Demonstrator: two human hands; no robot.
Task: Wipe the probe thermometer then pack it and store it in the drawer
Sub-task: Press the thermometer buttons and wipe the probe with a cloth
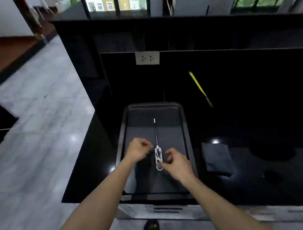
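The probe thermometer (158, 157) lies in a dark tray (185, 130) on the black counter, its white printed handle towards me and its thin probe pointing away. My left hand (138, 150) hovers just left of where the handle meets the probe, its fingers curled in with nothing in them. My right hand (177, 161) is to the right of the handle, loosely curled, with its fingertips at the handle's lower edge. I cannot tell whether they touch it.
A folded dark cloth (216, 156) lies on the counter (261, 140) right of the tray. A thin yellow-and-black stick (199, 87) lies further back. A wall socket (147, 58) is behind the tray. Below the counter's front edge is a grey slotted panel (156, 209). Tiled floor is to the left.
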